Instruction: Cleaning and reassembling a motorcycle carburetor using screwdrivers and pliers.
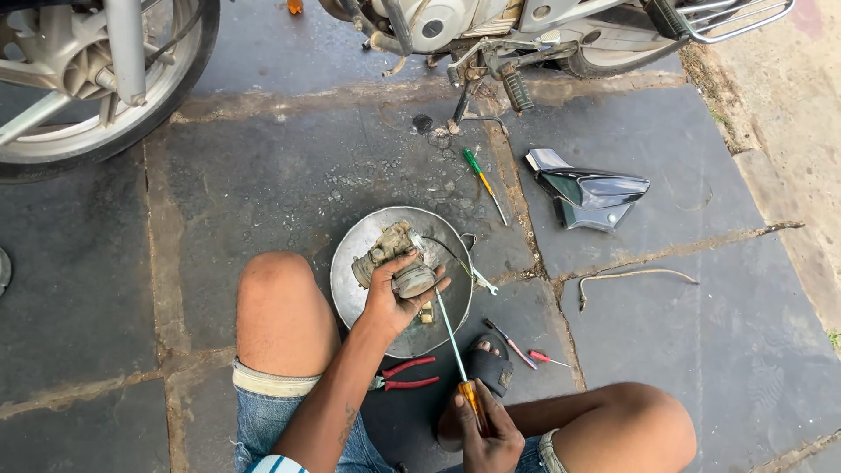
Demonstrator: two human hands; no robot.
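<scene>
Even, soft daylight, faint shadows, sharp focus throughout, slight wide-angle bending at the edges, no glare.

Head view of a seated person. The left hand (394,293) was raised between the bent knees, palm turned inward, fingers and thumb curled closed in a firm grasp, with the forearm running up from the lower left. The right hand (486,429) sat lower and closer to the body, clenched in a fist, thumb uppermost. Both knees were bare and spread apart.
</scene>
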